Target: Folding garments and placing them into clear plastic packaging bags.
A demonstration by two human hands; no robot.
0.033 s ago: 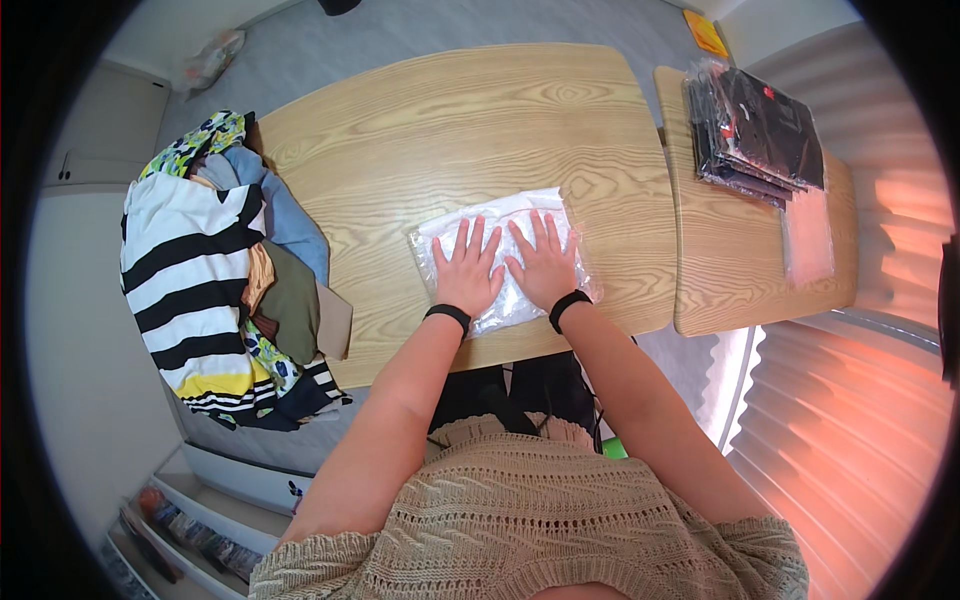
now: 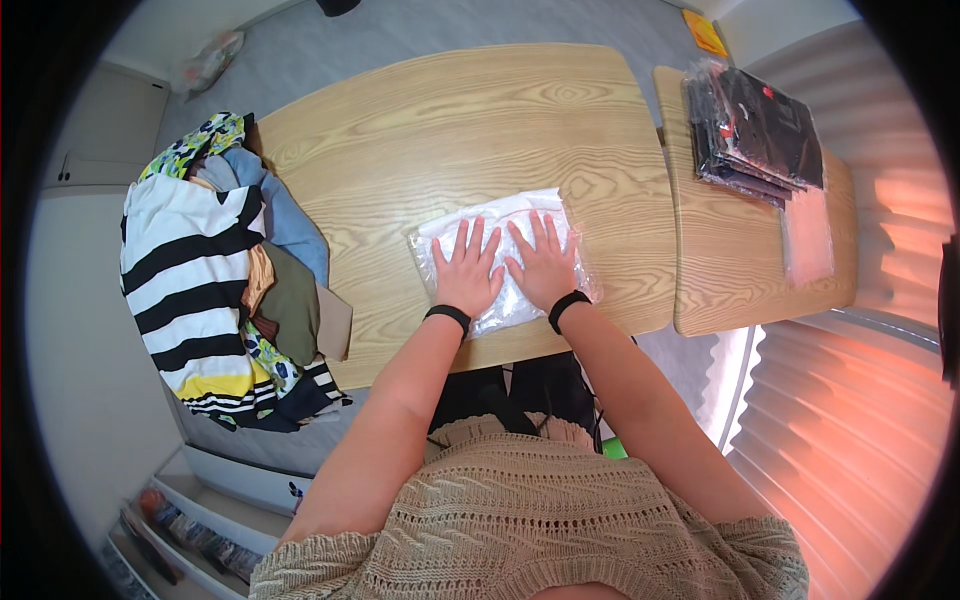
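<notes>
A folded white garment in a clear plastic bag lies flat near the front edge of the wooden table. My left hand rests palm down on the left part of the bag, its fingers spread and pointing away from me. Beside it, my right hand lies flat on the right part, fingers likewise apart. The two thumbs almost meet in the middle. Each wrist wears a black band. Clear plastic edges stick out past the white cloth at both sides, and the hands cover the garment's middle.
Loose clothes, a striped garment among them, are heaped over the table's left edge. On a side table at right stands a stack of bagged dark garments, with flat clear bags by it. Pinkish curtains hang at right.
</notes>
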